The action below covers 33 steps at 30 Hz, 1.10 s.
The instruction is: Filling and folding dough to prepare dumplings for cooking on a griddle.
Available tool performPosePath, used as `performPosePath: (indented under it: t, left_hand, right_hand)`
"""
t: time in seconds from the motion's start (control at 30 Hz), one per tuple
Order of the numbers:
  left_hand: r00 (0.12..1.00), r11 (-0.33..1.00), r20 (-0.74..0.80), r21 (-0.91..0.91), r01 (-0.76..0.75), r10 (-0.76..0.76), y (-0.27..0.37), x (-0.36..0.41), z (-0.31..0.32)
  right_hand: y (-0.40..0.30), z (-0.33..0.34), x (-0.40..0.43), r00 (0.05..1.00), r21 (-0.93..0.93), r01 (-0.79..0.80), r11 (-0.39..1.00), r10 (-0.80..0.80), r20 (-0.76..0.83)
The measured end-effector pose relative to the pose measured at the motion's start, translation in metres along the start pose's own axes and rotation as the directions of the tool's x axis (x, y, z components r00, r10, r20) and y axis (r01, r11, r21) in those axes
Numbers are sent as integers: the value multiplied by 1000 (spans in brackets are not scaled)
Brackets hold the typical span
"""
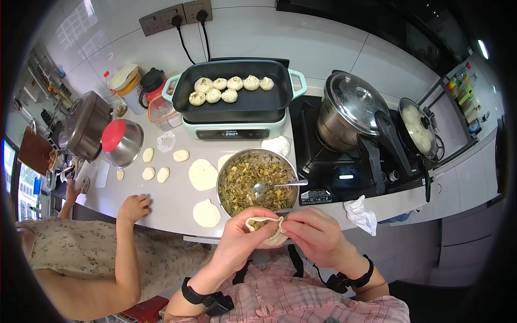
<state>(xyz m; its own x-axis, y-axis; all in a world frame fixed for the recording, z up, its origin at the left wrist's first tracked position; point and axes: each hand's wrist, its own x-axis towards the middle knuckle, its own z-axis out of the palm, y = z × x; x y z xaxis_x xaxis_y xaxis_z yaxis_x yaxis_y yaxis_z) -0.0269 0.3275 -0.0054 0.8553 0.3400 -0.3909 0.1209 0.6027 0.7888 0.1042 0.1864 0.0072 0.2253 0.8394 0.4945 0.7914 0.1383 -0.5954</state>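
Observation:
Cupped in my left hand is a round dough wrapper with filling in it, its mouth partly gathered. My left thumb lies across the opening. The fingertips of my right hand pinch the wrapper's right edge. Just beyond both hands stands a steel bowl of chopped filling, with a metal spoon resting in it. Flat dough wrappers lie on the counter left of the bowl. Several pleated buns sit in two rows in a black electric pan behind it.
A co-worker's hand rests at the counter edge on the left, near several dough pieces. An upturned steel bowl stands behind them. On the right, a pressure cooker and a lidded frying pan occupy the stove. Crumpled paper overhangs the edge.

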Motion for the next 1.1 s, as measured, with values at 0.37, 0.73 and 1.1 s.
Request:
performPosePath:
  t: [0.37,0.73,1.1]
  left_hand:
    - [999,997,-7,64,-45,46,-4,-2,1]
    - [1000,992,19,127,15,-17,-3,-3,-2]
    - [999,981,-3,-192,31,-32,-8,0,-6]
  right_hand:
    - [-7,0,-1,984,23,-97,995,92,154]
    - [-10,3,1,987,52,-150,987,147,70]
    - [-4,19,-9,976,8,-202,979,202,-78]
